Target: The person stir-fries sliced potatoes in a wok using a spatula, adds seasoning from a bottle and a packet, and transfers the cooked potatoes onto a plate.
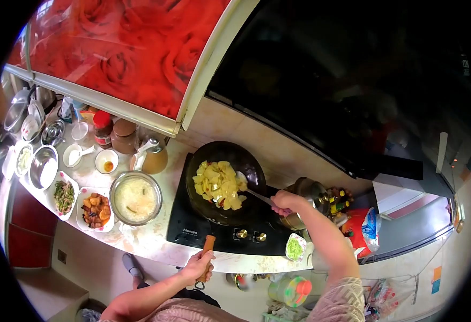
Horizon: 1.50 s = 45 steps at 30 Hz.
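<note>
Seen from the head camera, two bare hands work at one round, dark metal wok (246, 156) on a black, smooth stove (182, 224) with two gold-coloured knobs (242, 234). The left hand (199, 266), on the near side, has its fingers closed around one wooden handle (209, 244), smooth and orange-brown. The right hand (283, 203), to the right of the wok, is closed around one spatula (259, 197) with a thin metal shaft; its blade is touching the food. Inside the wok, many flat, glossy yellow slices (214, 180), too many to count, lie in a heap with small red bits.

To the left, on the pale, patterned counter (123, 244), is one round bowl (135, 174) of whitish liquid. Farther left stand two white dishes, one with shiny brown chunks (96, 210), one with chopped green and brown pieces (64, 196). To the right of the knobs, one small white dish holds chopped light-green pieces (295, 248). One metal pot (316, 192) stands beyond the right hand.
</note>
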{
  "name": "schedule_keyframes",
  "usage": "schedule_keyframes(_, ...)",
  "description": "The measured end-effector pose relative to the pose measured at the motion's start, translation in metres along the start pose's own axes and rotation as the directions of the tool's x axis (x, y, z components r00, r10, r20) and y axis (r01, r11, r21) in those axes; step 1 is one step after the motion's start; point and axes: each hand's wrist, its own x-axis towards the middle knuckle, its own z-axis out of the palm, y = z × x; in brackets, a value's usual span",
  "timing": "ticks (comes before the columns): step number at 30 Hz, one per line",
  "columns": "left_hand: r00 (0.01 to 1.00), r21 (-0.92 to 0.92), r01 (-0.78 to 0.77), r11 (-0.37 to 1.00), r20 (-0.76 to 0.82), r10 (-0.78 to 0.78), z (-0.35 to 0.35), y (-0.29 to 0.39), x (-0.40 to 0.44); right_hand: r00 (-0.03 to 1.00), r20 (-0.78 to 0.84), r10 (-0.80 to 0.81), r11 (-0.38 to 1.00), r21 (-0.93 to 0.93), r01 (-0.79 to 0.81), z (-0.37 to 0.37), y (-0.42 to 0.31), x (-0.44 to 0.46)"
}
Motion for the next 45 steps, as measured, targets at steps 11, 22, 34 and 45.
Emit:
schedule_keyframes(11, 1.0, 0.019, -0.013, 1.0, -0.001, 0.013, 0.0, 0.0, -0.003, 0.741, -0.288, -0.606, 0.566, -0.811, 0.148, 0.031, -0.032, -0.086)
schedule_keyframes(22, 1.0, 0.036, -0.016, 0.999, -0.014, 0.017, -0.001, 0.006, -0.003, 0.957, 0.285, 0.043, 0.967, -0.254, 0.032, 0.024, -0.018, -0.042)
schedule_keyframes(34, 1.0, 0.029, -0.014, 0.999, -0.016, 0.015, -0.003, 0.004, -0.004, 0.912, -0.288, -0.291, 0.944, -0.241, 0.225, 0.063, -0.038, -0.041)
schedule_keyframes(45, 1.0, 0.022, -0.007, 1.0, 0.002, 0.007, -0.006, 0.003, -0.002, 0.862, -0.354, -0.362, 0.602, -0.795, -0.074, 0.014, -0.023, -0.089)
